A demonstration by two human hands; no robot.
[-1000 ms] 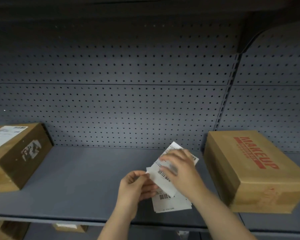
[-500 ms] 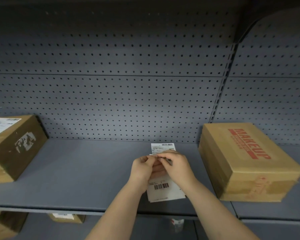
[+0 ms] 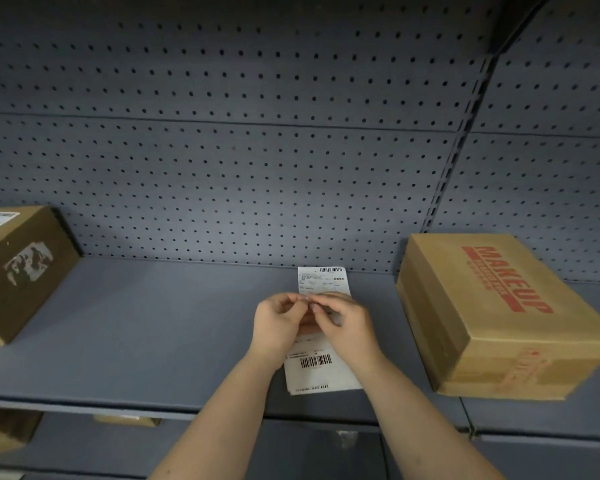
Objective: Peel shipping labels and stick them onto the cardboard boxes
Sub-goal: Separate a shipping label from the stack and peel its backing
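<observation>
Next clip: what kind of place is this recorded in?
Probably a stockroom or shop backroom: grey metal shelf with perforated grey back panel, brown cardboard box printed MAKEUP in red, white barcode shipping labels being handled.

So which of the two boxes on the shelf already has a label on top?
The darker left box; the MAKEUP box has none.

My feed is dim and flat, with no glare. The top of the frame sinks into near black, and the pegboard (image 3: 222, 188) darkens toward its upper edge. The wide lens bows the shelf (image 3: 146, 327) and panel seams near the borders. The near side of the left box (image 3: 21, 271) is in deep shadow. Label (image 3: 321, 368) print is soft; only the barcode reads.
</observation>
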